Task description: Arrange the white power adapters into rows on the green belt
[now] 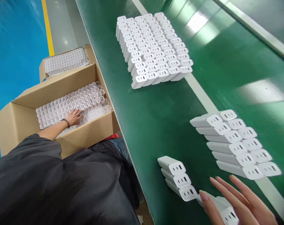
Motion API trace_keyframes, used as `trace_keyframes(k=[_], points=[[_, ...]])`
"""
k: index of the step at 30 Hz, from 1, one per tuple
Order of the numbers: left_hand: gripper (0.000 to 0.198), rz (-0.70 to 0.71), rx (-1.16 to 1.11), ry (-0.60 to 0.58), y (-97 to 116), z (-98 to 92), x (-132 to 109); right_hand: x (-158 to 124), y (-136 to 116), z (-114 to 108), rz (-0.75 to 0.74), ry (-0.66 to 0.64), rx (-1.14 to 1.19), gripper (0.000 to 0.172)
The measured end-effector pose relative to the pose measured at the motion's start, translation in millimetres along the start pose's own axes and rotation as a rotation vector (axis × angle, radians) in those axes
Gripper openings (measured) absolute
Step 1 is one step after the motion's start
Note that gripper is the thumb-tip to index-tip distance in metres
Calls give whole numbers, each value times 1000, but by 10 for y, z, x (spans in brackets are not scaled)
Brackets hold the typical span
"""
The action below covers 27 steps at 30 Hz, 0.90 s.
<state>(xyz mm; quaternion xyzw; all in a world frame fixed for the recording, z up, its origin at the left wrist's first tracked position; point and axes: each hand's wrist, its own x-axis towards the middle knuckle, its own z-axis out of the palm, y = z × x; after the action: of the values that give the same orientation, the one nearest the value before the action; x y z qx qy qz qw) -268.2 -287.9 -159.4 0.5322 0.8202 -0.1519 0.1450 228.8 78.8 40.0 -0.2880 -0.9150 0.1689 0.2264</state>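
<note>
My left hand (74,117) reaches into an open cardboard box (85,137) at the left, with its fingers spread over the packed white chargers (59,109). No charger is visibly gripped in it. At the bottom right, my right hand (240,200) hovers with thumb and fingers stretched apart. Below and between them are white chargers (228,215), partly hidden by the hand. Just left of the thumb stands a short row of three chargers (182,180), ports facing up. A double row of several chargers (238,145) stands beyond my fingers.
A large block of white chargers (156,47) stands farther up the green work surface (137,122). A pale line (200,93) runs along that surface. Behind the near box, a second cardboard box (42,70) holds more chargers. Blue floor (17,47) with yellow lines lies at the left.
</note>
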Motion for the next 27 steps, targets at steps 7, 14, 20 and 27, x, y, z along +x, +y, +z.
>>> trace_keyframes(k=[7,14,20,27], points=[[34,-103,-47,62,-83,110,-21,27,-118,-43,-68,-31,-46,64],[45,-103,-10,81,35,-179,-39,-86,-329,-50,64,-84,26,55],[45,-100,56,126,184,-501,156,-154,-349,45,75,-143,57,61],[36,-39,133,-33,277,-600,463,-151,-390,257,93,-115,13,63]])
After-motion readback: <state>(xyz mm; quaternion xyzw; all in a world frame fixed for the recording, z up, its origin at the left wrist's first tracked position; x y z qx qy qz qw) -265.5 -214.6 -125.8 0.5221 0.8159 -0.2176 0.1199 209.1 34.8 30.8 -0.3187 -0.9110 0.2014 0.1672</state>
